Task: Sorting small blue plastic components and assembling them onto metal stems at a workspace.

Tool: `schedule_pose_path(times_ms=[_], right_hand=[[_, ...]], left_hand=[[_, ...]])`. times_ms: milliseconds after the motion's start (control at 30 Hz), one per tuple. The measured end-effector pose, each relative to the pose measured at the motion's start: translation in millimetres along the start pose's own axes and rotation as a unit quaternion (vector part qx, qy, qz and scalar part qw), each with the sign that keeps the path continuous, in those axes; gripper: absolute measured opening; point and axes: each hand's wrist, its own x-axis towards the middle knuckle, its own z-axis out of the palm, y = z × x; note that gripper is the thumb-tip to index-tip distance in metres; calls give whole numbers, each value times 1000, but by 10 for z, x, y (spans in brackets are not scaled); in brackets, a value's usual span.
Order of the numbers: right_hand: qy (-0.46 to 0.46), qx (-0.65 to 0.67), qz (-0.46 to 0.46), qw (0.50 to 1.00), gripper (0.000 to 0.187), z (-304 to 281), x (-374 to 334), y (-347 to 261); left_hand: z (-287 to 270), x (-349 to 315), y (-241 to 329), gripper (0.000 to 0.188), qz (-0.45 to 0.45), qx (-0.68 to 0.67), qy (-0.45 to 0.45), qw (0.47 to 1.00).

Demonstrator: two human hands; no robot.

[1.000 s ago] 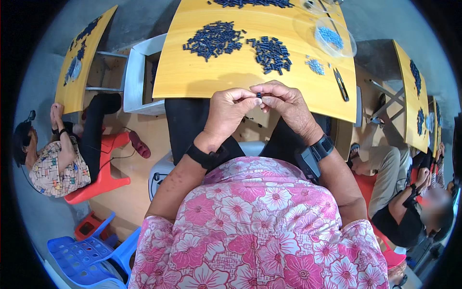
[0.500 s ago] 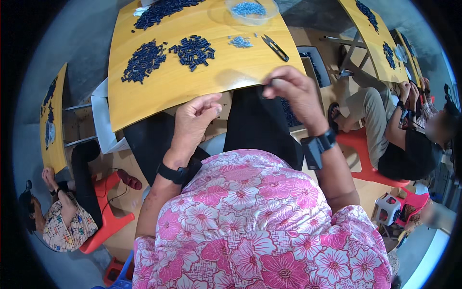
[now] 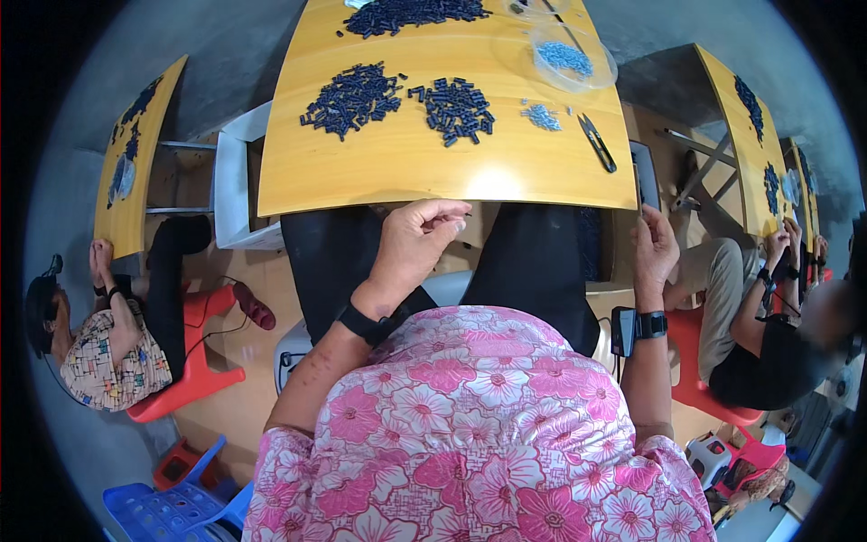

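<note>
My left hand (image 3: 417, 242) is just off the near edge of the yellow table (image 3: 379, 177), thumb and fingers pinched together. A tiny dark tip shows at its fingertips; its kind is not clear. My right hand (image 3: 654, 246) is at the table's near right corner, next to a box, with its fingers bent and close together. Whatever it may hold is hidden. Two heaps of short black cylindrical pieces, a left heap (image 3: 352, 98) and a right heap (image 3: 457, 110), lie on the table. Right of them is a small pile of silvery pieces (image 3: 542, 116), then black-handled thread snips (image 3: 596, 144).
A larger heap of black pieces (image 3: 415, 13) lies at the far side. Near it stands a clear plastic bowl (image 3: 609, 65) of small bluish-silver pieces. A white box (image 3: 237, 172) is left of the table. People sit at tables on both sides; a blue plastic chair (image 3: 167, 497) is behind left.
My right hand has moved right, from in front of the table's edge to its corner; the small black piece it held no longer shows. My view has turned, shifting the table rightward.
</note>
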Motion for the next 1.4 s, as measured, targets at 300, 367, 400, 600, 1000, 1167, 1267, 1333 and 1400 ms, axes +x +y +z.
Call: schedule_pose_path(times_ms=[300, 367, 400, 600, 1000, 1167, 1267, 1333, 1400], right_hand=[[-232, -4, -205, 951, 14, 1240, 13, -1118], [-251, -34, -205, 945, 14, 1530, 3, -1216], [-256, -36, -213, 942, 14, 1641, 7, -1252], [-227, -208, -242, 920, 16, 1979, -21, -1349], [-194, -262, -313, 892, 10, 1941, -66, -1154], [-219, -224, -325, 892, 14, 1819, -87, -1113], [-273, -120, -341, 892, 16, 1703, -160, -1136], [-284, -84, -345, 891, 17, 1646, -225, -1172], [-295, -47, -349, 888, 18, 1581, -301, -1216]], left_hand=[[-53, 108, -142, 19, 37, 29, 24, 999], [-85, 102, -145, 18, 36, 25, 30, 999], [-107, 98, -145, 18, 30, 23, 30, 999], [-216, 71, -153, 18, 32, 4, 41, 999], [-230, 92, -198, 18, 53, 15, 36, 998], [-192, 80, -143, 19, 41, 12, 29, 999], [-149, 75, -113, 21, 31, 4, 25, 999], [-116, 75, -86, 22, 51, -35, 30, 998], [-92, 63, -46, 23, 49, -31, 27, 998]])
